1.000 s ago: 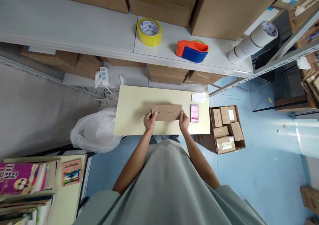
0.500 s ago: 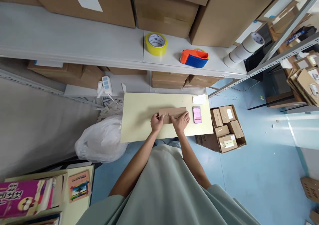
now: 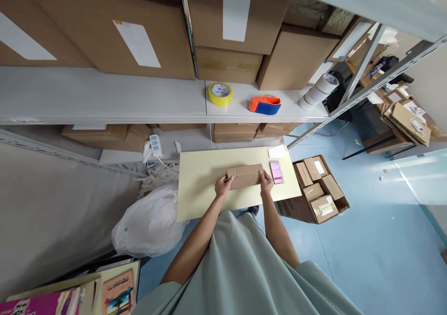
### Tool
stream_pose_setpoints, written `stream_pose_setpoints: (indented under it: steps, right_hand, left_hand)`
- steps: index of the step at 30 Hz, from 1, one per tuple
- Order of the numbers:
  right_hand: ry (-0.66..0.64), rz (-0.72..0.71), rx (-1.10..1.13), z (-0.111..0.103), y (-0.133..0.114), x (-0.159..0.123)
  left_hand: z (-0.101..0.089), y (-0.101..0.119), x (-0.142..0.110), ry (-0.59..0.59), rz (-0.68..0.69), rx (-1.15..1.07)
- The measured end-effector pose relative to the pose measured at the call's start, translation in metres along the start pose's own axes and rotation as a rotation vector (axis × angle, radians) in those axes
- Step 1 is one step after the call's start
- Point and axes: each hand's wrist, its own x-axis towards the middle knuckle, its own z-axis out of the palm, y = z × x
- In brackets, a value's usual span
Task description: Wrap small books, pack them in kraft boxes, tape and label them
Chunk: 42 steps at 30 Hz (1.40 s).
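Note:
A small brown cardboard box (image 3: 245, 176) lies on a pale yellow table (image 3: 202, 184). My left hand (image 3: 222, 186) grips its left end, fingers curled on the edge. My right hand (image 3: 267, 184) holds its right end, fingers closed against the side. A pink phone (image 3: 276, 172) lies just right of the box, and a white slip of paper (image 3: 277, 151) sits at the table's far right corner.
On the grey shelf (image 3: 104, 96) behind the table sit a yellow tape roll (image 3: 220, 94), an orange and blue tape dispenser (image 3: 264, 105) and white tape rolls (image 3: 317, 91), below large cartons. An open carton of small parcels (image 3: 319, 189) stands right; a white plastic bag (image 3: 150, 226) left.
My right hand has moved from the top of the box back to its right end. The camera has tilted up, showing more of the shelf and cartons.

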Motion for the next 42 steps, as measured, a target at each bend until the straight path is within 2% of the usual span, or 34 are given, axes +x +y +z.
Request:
stream_pose_setpoints:
  steps: [4,9,13,16,20,23,26,29,32,34,37,39,42]
  right_hand:
    - [0.001,-0.027,0.049,-0.008,-0.005,-0.009]
    - [-0.084,-0.016,0.086,-0.038,-0.010,-0.014]
    - [-0.140,-0.149,-0.023,-0.059,-0.015,-0.006]
    - [-0.187,-0.207,-0.194,-0.066,-0.014,0.004]
    - [-0.249,-0.121,-0.305,-0.066,0.004,0.011]
    - [-0.317,-0.072,-0.339,-0.070,0.022,0.011]
    - [-0.368,-0.042,-0.359,-0.081,0.031,0.021]
    - [-0.369,-0.039,-0.377,-0.097,0.032,0.048]
    - [-0.331,-0.102,-0.387,-0.112,0.026,0.091]
    - [-0.283,-0.149,-0.373,-0.118,0.022,0.125]
    - [-0.198,-0.167,-0.354,-0.119,0.017,0.178]
    - [-0.165,-0.149,-0.363,-0.114,0.016,0.211]
    - [-0.145,-0.105,-0.426,-0.102,0.018,0.252]
  left_hand:
    - [-0.010,0.006,-0.002,-0.062,0.108,0.002]
    - [-0.023,0.009,0.002,-0.158,0.221,-0.032]
    - [-0.027,-0.002,0.002,-0.161,0.253,-0.063]
    - [-0.020,-0.018,-0.002,-0.131,0.217,-0.057]
    - [-0.006,-0.037,-0.009,-0.085,0.117,-0.018]
    - [-0.001,-0.044,-0.013,-0.022,0.051,0.022]
    - [0.001,-0.039,-0.018,0.089,-0.004,0.078]
    - [0.008,-0.016,-0.022,0.275,0.004,0.168]
    - [0.035,0.025,-0.020,0.383,0.170,0.264]
    - [0.069,0.056,-0.014,0.320,0.270,0.272]
    - [0.137,0.094,0.002,0.138,0.332,0.226]
    - [0.188,0.110,0.020,0.032,0.347,0.145]
    - [0.257,0.121,0.056,-0.054,0.245,0.090]
